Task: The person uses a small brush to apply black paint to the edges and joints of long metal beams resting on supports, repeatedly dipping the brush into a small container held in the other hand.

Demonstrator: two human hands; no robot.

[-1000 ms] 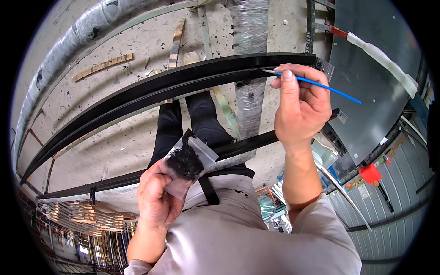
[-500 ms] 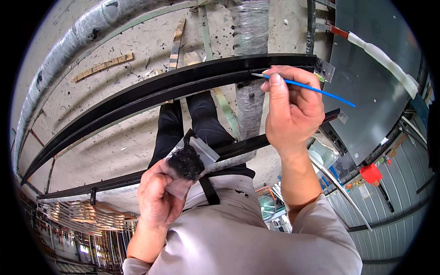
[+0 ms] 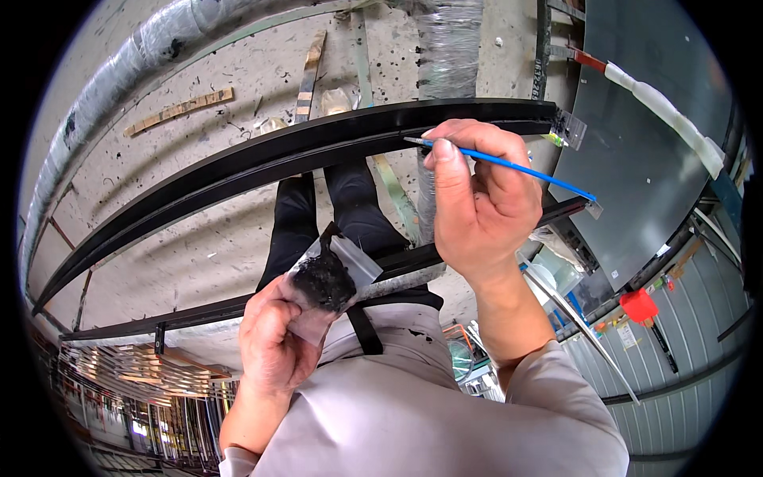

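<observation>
A long black metal profile with a groove along it runs across in front of me, curved by the lens. My right hand pinches a thin paintbrush with a blue handle. Its tip touches or lies very close to the profile's groove, right of the middle. Lower down, close to my body, my left hand grips a small clear plastic bag. Black paint-like stuff is smeared over and in the bag.
Nearer my waist lies a second black profile. Wrapped, film-covered bars support or border the work. Wood strips lie on the spotted floor. A dark grey sheet stands at right, with a red tool farther down.
My right hand and the brush have moved left along the black profile, the tip staying near the groove. My left hand with the bag has hardly moved.
</observation>
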